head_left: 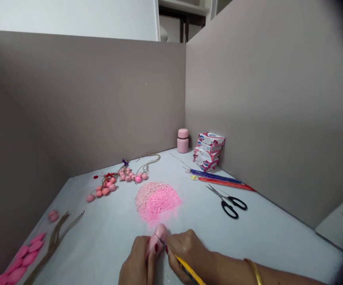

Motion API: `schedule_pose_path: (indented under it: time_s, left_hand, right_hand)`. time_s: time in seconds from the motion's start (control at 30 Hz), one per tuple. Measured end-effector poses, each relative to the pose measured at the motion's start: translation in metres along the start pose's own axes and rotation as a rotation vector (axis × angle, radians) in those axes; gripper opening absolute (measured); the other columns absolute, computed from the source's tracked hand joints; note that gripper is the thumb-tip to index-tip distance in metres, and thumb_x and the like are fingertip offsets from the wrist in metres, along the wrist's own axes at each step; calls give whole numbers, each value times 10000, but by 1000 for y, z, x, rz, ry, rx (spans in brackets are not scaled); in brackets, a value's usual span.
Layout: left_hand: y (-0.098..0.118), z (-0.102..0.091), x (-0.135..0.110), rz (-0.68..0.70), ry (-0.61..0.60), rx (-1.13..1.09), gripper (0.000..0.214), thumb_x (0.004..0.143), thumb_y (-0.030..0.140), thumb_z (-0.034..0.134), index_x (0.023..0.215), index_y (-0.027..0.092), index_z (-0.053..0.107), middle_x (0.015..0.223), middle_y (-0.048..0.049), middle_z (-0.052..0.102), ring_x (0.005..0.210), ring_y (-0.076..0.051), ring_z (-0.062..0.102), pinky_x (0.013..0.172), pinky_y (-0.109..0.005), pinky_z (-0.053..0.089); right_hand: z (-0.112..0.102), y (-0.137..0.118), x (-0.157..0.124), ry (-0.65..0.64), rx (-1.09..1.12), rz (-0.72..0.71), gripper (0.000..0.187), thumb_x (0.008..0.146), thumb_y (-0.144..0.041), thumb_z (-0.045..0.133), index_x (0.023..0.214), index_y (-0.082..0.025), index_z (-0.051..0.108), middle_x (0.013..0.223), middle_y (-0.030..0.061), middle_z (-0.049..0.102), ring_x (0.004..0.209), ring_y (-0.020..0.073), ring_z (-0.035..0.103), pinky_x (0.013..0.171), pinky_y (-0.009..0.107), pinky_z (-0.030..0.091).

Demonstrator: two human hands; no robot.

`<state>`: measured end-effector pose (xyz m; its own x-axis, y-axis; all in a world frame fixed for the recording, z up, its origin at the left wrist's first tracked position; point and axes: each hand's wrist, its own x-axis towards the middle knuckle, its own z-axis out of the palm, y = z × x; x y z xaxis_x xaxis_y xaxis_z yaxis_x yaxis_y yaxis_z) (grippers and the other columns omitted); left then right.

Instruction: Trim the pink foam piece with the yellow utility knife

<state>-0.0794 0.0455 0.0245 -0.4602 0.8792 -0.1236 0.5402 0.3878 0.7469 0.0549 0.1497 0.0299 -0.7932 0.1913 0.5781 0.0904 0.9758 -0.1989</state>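
Mid-job: left hand point(138, 263) clamps pink soap bar point(158, 237) at table's point(272, 233) near edge, right hand point(186, 253) grips yellow-handled blade point(186, 268) against it; shavings pile point(157, 200) already sizable, bar approx whole, lots left.

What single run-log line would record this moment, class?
left hand: holds pink piece | right hand: works yellow-handled tool on it | ahead: pink shavings pile | right: scissors
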Motion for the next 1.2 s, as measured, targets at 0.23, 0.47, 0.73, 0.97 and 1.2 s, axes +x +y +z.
schedule_pose_path:
  time_s: [0.23,0.47,0.73,0.97,1.2]
  left_hand:
    - [-3,-2,3,4,-63,28,415,842,598,217,893,253,443,857,-7,596,782,-172,559,747,-313,356]
    - [-7,-1,4,17,-50,36,418,847,584,213,902,250,458,848,-7,593,787,-166,556,742,-301,355]
    - [-5,-1,3,16,-46,13,436,837,607,219,898,251,463,865,-15,622,795,-183,573,757,-327,357]
    - [-6,-3,3,28,-43,-13,411,839,592,258,914,253,478,871,-5,623,803,-173,576,770,-320,360]
    - [-2,-5,2,15,-53,-11,420,833,604,259,906,251,475,866,-8,632,799,-177,578,770,-321,364]
  right_hand:
    - [5,2,-3,21,-42,-25,110,767,-130,322,737,-194,407,518,-12,481,377,118,404,386,263,228]
    - [10,4,-7,12,-62,-7,97,732,-138,334,679,-212,368,507,-5,480,378,116,392,386,260,228]
    - [8,4,-11,-26,-98,-15,86,679,-124,382,648,-204,383,513,-4,480,375,112,374,390,274,193]
    - [6,3,-11,-45,-124,-5,84,718,-140,377,662,-201,397,511,-11,470,380,112,367,385,285,189]
    - [10,3,-15,-50,-146,17,106,743,-159,374,650,-199,408,514,-4,481,391,124,392,404,294,203]
